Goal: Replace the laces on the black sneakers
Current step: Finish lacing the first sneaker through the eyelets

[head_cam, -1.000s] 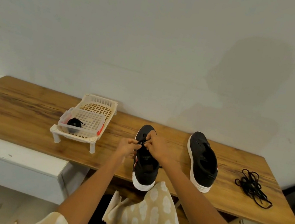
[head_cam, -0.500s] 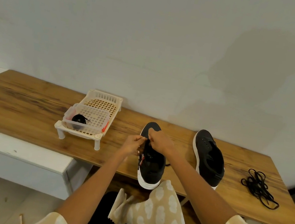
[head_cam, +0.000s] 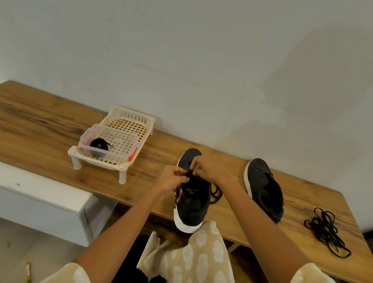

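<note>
Both your hands meet at frame centre over the near black sneaker [head_cam: 192, 196], whose long axis runs toe-away, heel toward you. Your left hand [head_cam: 170, 179] and right hand [head_cam: 206, 169] each pinch its black lace [head_cam: 189, 173] near the toe-end eyelets.

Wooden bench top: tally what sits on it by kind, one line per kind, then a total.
Black sneakers: 2, the near sneaker and the far sneaker
Loose lace piles: 1, the black lace pile
White plastic baskets: 1, the basket
Clear containers: 1, the container in the basket
Total: 5
</note>
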`<action>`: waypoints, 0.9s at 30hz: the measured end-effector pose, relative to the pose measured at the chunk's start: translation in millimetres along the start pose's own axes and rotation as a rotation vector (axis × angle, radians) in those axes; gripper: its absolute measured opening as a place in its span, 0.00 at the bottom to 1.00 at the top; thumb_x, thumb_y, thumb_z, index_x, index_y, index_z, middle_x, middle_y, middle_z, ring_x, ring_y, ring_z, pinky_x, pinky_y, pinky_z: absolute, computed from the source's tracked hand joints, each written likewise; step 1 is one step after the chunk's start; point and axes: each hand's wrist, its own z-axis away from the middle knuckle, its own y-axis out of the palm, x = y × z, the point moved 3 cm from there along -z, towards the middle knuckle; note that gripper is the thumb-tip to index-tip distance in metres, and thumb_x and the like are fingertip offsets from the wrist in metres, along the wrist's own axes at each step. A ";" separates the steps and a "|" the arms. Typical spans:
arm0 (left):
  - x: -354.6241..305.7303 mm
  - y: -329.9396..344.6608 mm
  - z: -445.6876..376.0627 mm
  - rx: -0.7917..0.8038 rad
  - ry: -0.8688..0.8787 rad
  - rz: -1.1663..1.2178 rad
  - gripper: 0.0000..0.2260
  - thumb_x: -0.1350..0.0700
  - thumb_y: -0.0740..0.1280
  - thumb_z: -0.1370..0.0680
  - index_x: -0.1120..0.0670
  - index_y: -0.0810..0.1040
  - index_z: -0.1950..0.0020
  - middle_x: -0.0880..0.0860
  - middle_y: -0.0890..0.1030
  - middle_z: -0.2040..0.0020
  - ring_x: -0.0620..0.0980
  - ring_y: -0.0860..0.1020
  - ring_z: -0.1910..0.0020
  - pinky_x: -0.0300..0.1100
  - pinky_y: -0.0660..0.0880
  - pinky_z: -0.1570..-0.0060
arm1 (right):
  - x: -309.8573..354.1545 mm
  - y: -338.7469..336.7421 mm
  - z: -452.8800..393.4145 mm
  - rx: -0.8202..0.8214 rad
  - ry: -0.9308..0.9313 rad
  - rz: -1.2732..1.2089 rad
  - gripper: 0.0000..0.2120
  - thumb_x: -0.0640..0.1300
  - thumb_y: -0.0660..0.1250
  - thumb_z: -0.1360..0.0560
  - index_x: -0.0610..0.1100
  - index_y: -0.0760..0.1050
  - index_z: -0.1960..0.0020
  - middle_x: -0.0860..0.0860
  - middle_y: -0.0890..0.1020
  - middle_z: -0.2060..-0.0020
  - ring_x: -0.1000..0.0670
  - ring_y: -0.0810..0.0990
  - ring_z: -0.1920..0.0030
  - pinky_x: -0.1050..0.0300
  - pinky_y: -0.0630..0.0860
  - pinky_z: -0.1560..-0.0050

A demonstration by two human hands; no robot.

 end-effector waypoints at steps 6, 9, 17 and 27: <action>2.8 0.6 2.1 -0.037 -0.077 0.135 0.08 0.64 0.68 0.26 0.54 0.79 0.49 0.52 0.80 0.58 0.50 0.78 0.60 0.49 0.78 0.52 | -1.5 3.0 12.9 -0.168 -0.012 -0.090 0.10 0.38 0.63 0.23 0.42 0.82 0.48 0.48 0.83 0.48 0.50 0.79 0.47 0.56 0.74 0.45; 2.5 -1.1 5.2 -0.030 -0.088 0.170 0.08 0.64 0.67 0.25 0.50 0.78 0.56 0.52 0.80 0.59 0.50 0.78 0.59 0.48 0.78 0.52 | 2.2 14.6 13.9 -0.183 -0.019 -0.114 0.10 0.36 0.62 0.23 0.42 0.82 0.47 0.48 0.83 0.48 0.50 0.78 0.46 0.61 0.70 0.48; 5.5 -2.5 6.0 0.001 -0.065 0.188 0.07 0.63 0.68 0.25 0.52 0.79 0.51 0.52 0.80 0.56 0.49 0.79 0.57 0.43 0.78 0.56 | 3.9 26.6 13.7 -0.348 0.047 -0.226 0.08 0.36 0.65 0.25 0.43 0.66 0.55 0.52 0.73 0.65 0.47 0.75 0.59 0.52 0.72 0.58; 5.2 -5.2 -2.7 0.027 0.082 -0.027 0.09 0.61 0.59 0.19 0.53 0.78 0.47 0.56 0.80 0.56 0.48 0.78 0.62 0.40 0.78 0.61 | 4.1 34.7 8.8 -0.402 0.197 -0.276 0.08 0.39 0.66 0.25 0.44 0.66 0.55 0.48 0.76 0.64 0.46 0.75 0.61 0.51 0.72 0.60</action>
